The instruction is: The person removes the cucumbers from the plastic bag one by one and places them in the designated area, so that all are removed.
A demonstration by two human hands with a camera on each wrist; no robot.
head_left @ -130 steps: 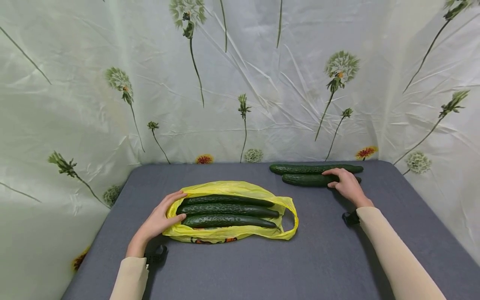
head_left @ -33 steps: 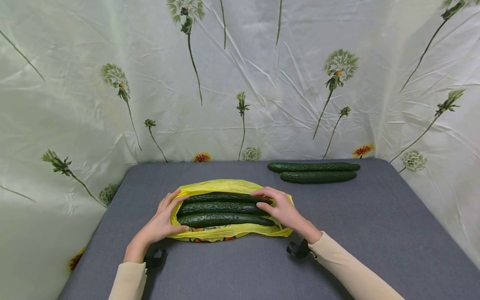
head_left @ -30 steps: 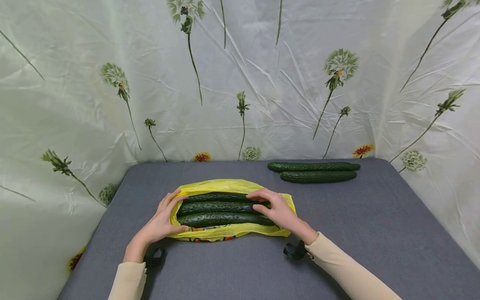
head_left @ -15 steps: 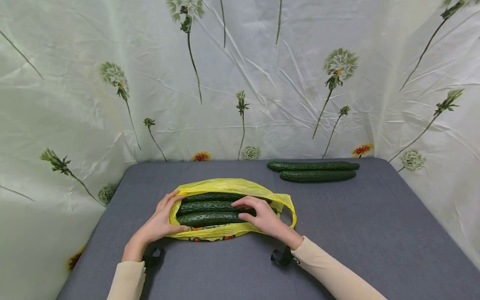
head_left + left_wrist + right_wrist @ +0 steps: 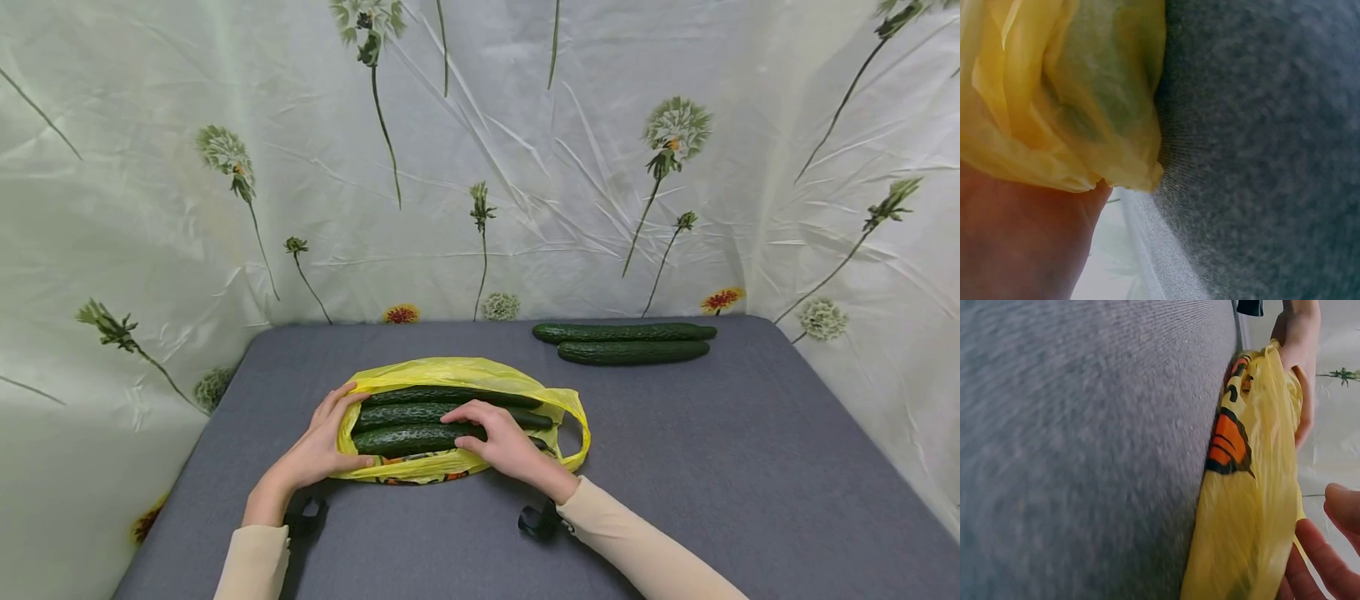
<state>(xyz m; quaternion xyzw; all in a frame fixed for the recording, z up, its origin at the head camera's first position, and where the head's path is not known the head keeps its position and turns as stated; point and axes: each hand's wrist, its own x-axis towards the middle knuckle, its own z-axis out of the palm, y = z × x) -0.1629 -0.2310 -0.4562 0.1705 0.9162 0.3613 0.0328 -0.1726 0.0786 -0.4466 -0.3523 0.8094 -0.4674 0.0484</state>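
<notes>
A yellow plastic bag (image 5: 450,372) lies on its side, its mouth spread open over three long green cucumbers. My left hand (image 5: 318,446) holds the bag's left end, thumb at the near edge and fingers at the far edge. In the left wrist view the thin bag (image 5: 1104,94) bunches against the palm. My right hand (image 5: 502,442) is over the bag's opening, thumb and fingers apart and bent above the front cucumber (image 5: 408,439). The middle cucumber (image 5: 405,415) and back cucumber (image 5: 450,394) lie behind it. Whether the right fingertips touch a cucumber is hard to tell.
Two more cucumbers lie side by side at the back right, a longer rear one (image 5: 622,332) and a shorter front one (image 5: 633,352). The grey cloth-covered table (image 5: 712,450) ends at a flowered curtain (image 5: 450,167). A loop handle (image 5: 581,429) is at the bag's right.
From the two back cucumbers, my right hand has come to the bag, then slid leftward over the cucumbers inside, uncovering their right ends and the handle. My left hand stays on the bag.
</notes>
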